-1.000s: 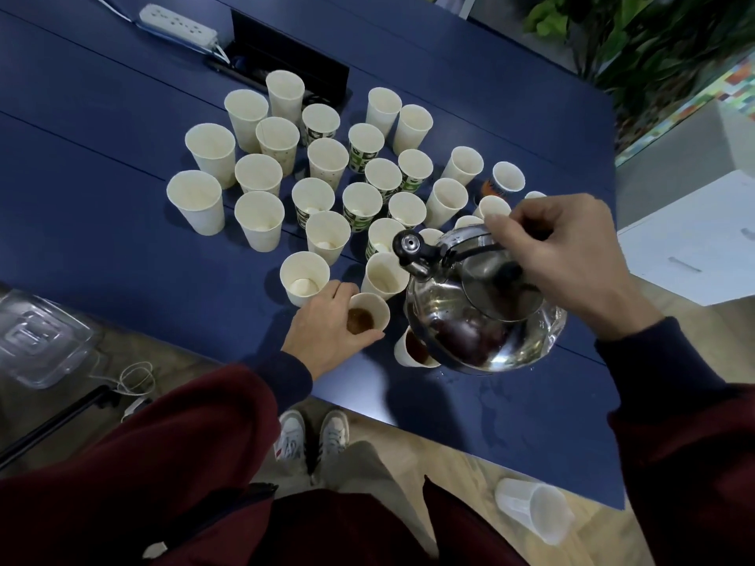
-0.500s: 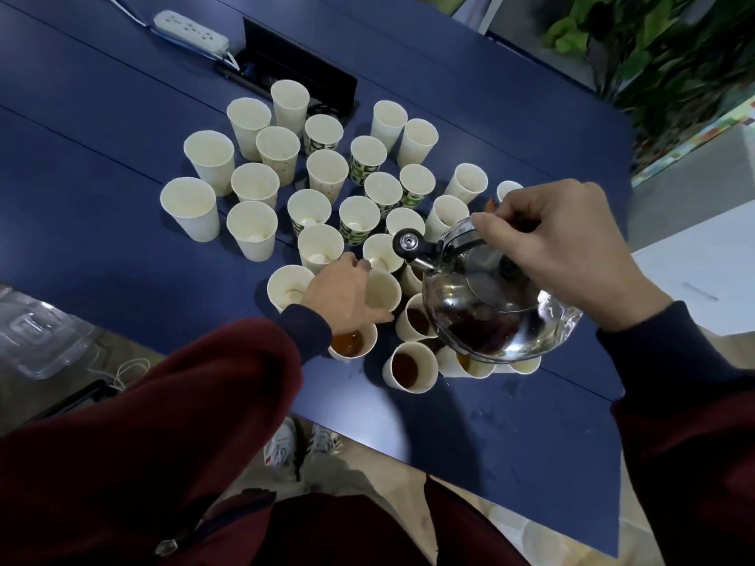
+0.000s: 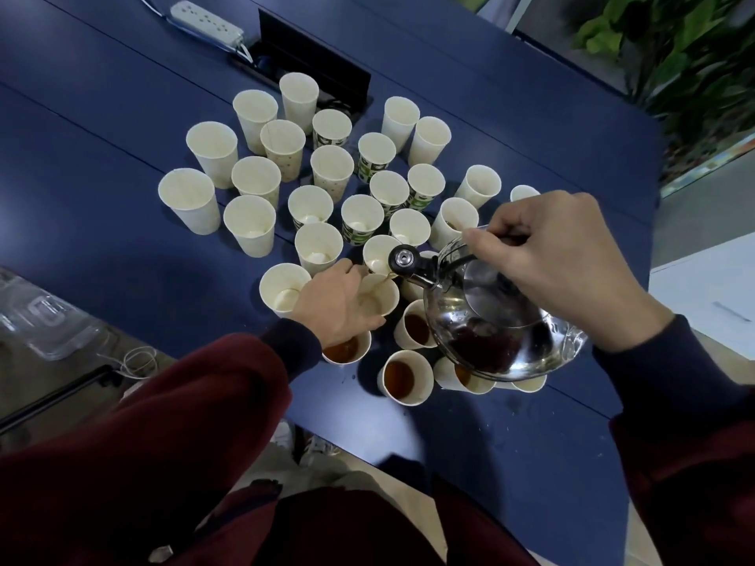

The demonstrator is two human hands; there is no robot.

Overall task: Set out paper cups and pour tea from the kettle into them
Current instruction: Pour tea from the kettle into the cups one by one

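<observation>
Several white paper cups stand clustered on the blue table [image 3: 102, 247]. My left hand [image 3: 337, 306] grips an empty paper cup [image 3: 378, 300] at the near edge of the cluster. My right hand [image 3: 559, 263] holds the handle of a shiny steel kettle [image 3: 490, 324] with dark tea inside, raised over the cups, its spout [image 3: 402, 261] pointing left just above the held cup. Several cups nearest me hold brown tea: one under my left hand [image 3: 345, 349], one [image 3: 406, 377] in front, one [image 3: 414, 326] beside the kettle. The kettle hides more cups.
A white power strip [image 3: 204, 19] and an open black cable box [image 3: 314, 71] lie at the table's far side. A clear plastic container [image 3: 41, 316] sits on the floor at left. Green plants [image 3: 674, 51] stand at the far right. Drops of liquid spot the table near me.
My left hand let go of a tea-filled cup near the table edge and moved forward to grip an empty cup. The kettle stayed raised, its spout now over that cup.
</observation>
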